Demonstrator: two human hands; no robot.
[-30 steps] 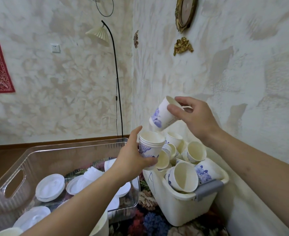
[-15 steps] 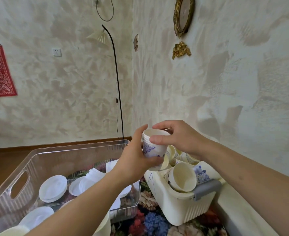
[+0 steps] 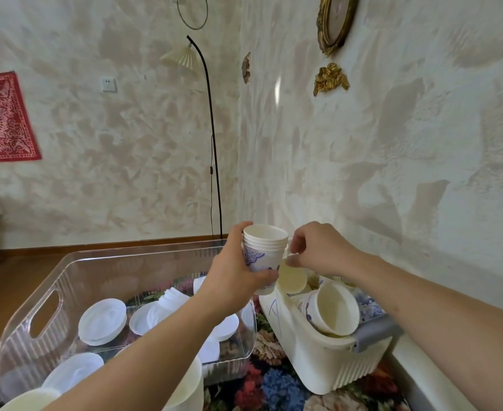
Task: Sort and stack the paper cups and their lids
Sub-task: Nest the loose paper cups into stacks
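Observation:
My left hand (image 3: 232, 280) grips a nested stack of white paper cups (image 3: 263, 256) with blue flower print, held upright above the gap between two containers. My right hand (image 3: 321, 250) is just right of the stack, fingers curled downward, and pinches the rim of a paper cup (image 3: 292, 278) lying on its side at the top of the white basket (image 3: 303, 351). More loose cups lie in that basket, a large one (image 3: 336, 310) open toward me. White lids (image 3: 102, 320) lie scattered in the clear plastic bin (image 3: 66, 280) on the left.
Both containers sit on a floral cloth (image 3: 274, 387). The wall rises close behind and to the right of the basket, with a ledge at lower right. A black floor lamp (image 3: 211, 143) stands in the corner. Pale round containers (image 3: 185, 390) sit under my left forearm.
My right hand set its cup into the stack held by my left hand, let go, and dropped right to a cup in the basket. The stack is one cup taller.

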